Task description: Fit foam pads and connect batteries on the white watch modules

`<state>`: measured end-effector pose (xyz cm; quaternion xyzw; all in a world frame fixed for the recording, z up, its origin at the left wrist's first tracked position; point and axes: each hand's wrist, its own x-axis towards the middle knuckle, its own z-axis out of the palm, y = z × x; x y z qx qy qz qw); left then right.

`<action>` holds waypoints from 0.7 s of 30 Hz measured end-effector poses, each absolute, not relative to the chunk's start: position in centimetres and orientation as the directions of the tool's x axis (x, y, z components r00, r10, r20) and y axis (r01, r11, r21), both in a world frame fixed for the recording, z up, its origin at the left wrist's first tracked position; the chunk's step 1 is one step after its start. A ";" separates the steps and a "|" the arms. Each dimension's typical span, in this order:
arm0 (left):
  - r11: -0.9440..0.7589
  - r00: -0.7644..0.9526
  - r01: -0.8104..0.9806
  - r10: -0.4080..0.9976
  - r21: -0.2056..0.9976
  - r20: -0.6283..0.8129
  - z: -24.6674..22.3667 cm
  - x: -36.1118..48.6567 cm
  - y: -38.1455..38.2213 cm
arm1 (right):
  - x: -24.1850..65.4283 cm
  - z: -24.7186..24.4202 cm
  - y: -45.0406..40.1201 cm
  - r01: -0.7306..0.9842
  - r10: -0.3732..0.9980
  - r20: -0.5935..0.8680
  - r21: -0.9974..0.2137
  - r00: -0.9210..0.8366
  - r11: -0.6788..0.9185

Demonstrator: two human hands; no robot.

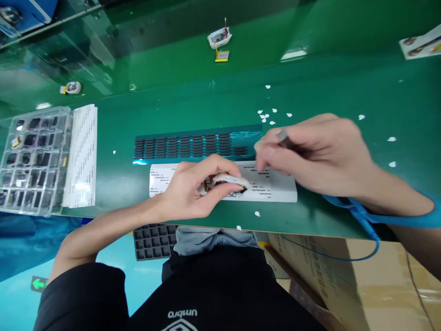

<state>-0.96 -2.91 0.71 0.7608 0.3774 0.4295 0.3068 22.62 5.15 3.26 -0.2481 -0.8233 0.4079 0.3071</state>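
Between the thumb and fingers of my left hand [193, 188] is a small white plastic device housing [229, 180] with a dark edge. It is held above a white printed sheet [279, 188], and my fingers cover part of it. To the right, my right hand [310, 151] is closed around a slim grey metal tool [282, 136]; its working end is hidden by the fingers. Behind the sheet lies a teal strip [193, 145] bearing rows of thin dark adhesive pieces, some of its right end bare.
Several small white round stickers [264, 117] are scattered on the green table [172, 101]. At the back lie an open white housing [220, 37] and a wired yellow battery [222, 56]. A clear compartment box [44, 161] of parts stands left. A blue wrist strap [396, 219] trails its cord.
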 end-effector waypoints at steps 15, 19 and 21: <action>-0.781 0.635 0.474 0.623 0.407 0.456 -1.4 -1.0 -2.7 | 25.3 4.2 9.9 0.418 0.746 0.047 -0.804 -0.664 0.422; -0.758 0.638 0.455 0.644 0.468 0.422 -1.4 -1.0 -2.7 | 25.8 4.0 10.4 0.372 0.683 0.057 -0.805 -0.728 0.463; -0.752 0.639 0.455 0.649 0.477 0.413 -1.4 -1.0 -2.7 | 25.8 3.5 10.6 0.360 0.691 0.064 -0.818 -0.720 0.450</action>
